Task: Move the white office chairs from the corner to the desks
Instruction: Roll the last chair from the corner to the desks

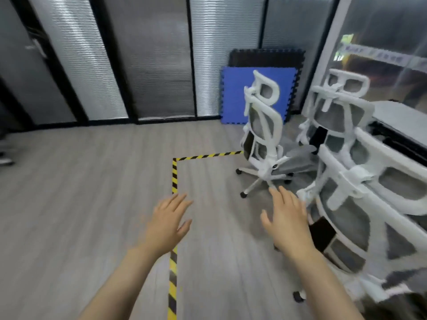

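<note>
Three white mesh office chairs (263, 132) cluster in the corner, inside the yellow-black floor tape (173, 176). The left hand (167, 224), fingers spread and holding nothing, hovers over the tape. The right hand (287, 218), equally spread, reaches beside the nearest chair (360, 218).

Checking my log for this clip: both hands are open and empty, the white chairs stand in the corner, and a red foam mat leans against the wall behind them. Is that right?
One detail is off: the foam mat leaning against the wall is blue, not red, with a black mat behind it. The head view shows it. The rest holds: left hand and right hand are open and empty, and the white chairs stand in the corner.
</note>
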{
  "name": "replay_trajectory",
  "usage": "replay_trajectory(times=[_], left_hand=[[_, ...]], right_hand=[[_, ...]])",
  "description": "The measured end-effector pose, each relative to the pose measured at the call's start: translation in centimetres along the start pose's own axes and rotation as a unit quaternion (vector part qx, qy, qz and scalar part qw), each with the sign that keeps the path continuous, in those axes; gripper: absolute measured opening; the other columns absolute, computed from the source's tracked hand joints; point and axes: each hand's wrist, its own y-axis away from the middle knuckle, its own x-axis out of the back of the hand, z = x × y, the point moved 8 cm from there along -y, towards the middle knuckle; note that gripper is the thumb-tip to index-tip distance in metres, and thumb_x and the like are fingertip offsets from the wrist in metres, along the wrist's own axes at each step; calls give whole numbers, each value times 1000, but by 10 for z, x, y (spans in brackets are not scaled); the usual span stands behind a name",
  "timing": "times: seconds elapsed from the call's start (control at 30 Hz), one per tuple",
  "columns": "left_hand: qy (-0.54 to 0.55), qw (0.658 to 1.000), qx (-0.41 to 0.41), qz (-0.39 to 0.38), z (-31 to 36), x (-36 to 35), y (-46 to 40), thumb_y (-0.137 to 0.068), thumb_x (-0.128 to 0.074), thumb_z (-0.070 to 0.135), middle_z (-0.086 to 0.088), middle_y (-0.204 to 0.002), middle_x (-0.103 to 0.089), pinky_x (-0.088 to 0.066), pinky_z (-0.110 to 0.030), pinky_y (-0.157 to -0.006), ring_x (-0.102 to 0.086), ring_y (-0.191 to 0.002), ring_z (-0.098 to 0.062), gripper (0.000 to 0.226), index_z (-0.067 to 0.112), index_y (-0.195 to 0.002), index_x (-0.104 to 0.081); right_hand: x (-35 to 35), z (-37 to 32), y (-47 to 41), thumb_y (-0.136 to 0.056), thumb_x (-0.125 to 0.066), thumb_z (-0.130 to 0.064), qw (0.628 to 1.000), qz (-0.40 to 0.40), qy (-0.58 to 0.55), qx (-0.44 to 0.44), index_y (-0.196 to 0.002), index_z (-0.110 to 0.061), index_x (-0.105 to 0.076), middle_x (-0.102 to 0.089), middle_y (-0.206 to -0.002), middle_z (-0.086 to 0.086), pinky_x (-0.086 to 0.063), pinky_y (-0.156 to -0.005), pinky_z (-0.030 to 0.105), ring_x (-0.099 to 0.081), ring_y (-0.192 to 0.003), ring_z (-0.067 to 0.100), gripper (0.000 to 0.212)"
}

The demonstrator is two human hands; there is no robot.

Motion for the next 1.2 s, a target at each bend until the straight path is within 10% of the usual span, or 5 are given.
replay_trajectory(times=[0.43, 1.2], left_hand=[[-46, 928, 362, 76, -316, 100, 141, -96, -52, 37, -1, -156, -32, -15, -40, -118, -22, -146, -22, 52, 21, -145, -41], [-56, 813, 551, 179, -766, 193, 101, -95, -54, 35, 2, -155, -32, -18, -37, -117, -21, -146, -20, 51, 24, -143, -42]], right_hand=[[-123, -344, -134, -92, -51, -32, 963, -82, -54, 249, -142, -16, -38, -41, -145, 5, -22, -114, 40, -32, -138, 26, 54], [-292, -864, -381, -95, -51, -36, 863, -153, -106, 469, -148, -18, -30, -35, -152, 5, -17, -119, 39, -23, -144, 22, 59]])
